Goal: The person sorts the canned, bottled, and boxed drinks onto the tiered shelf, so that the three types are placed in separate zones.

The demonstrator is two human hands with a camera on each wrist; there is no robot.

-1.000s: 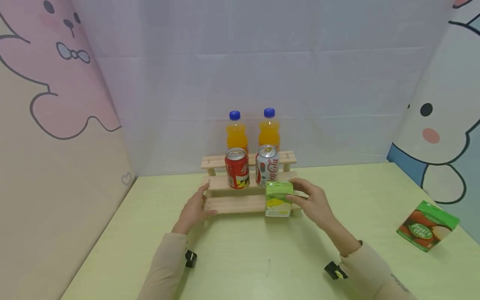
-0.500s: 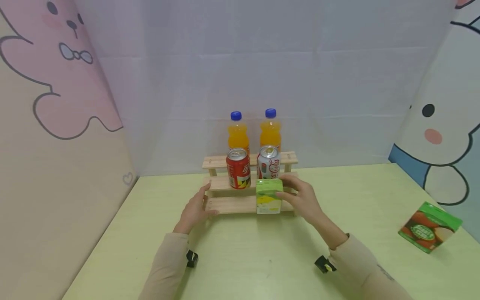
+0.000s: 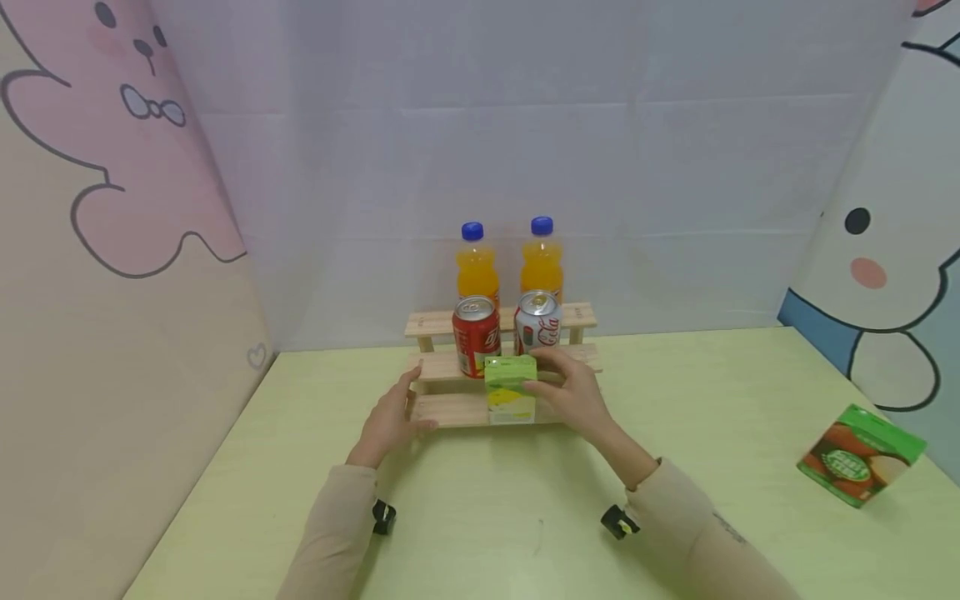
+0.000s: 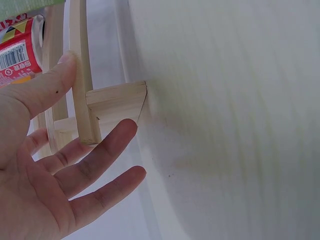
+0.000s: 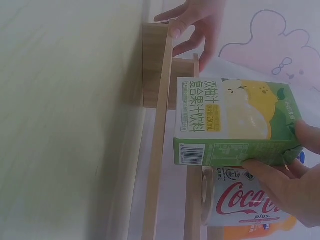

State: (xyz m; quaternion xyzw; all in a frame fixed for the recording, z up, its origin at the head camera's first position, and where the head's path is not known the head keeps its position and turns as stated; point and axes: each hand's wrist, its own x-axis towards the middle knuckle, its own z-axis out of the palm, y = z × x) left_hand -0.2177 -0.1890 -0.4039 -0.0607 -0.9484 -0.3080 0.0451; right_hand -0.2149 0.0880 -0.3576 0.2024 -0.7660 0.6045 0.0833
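Note:
My right hand [image 3: 573, 393] pinches a green and yellow juice box [image 3: 512, 392] by its right side, near the top. The box is upright in front of the lowest slat of a small wooden three-tier rack [image 3: 450, 408]. In the right wrist view, thumb and fingers grip the upper end of the juice box [image 5: 230, 117]. My left hand [image 3: 387, 421] holds the left end of the rack, thumb on the front slat [image 4: 80, 75] and other fingers spread around the end. A red can [image 3: 475, 333] and a silver Coca-Cola can [image 3: 537, 321] stand on the middle tier.
Two orange-drink bottles [image 3: 476, 267] with blue caps stand on the top tier. Another carton, green and brown [image 3: 858, 457], stands at the right of the pale table [image 3: 465, 533]. A white cloth [image 3: 360, 208] hangs behind the rack.
My right hand has carried the juice box leftward along the front of the lowest tier, from below the silver can towards the red can. The left hand stays at the rack's end.

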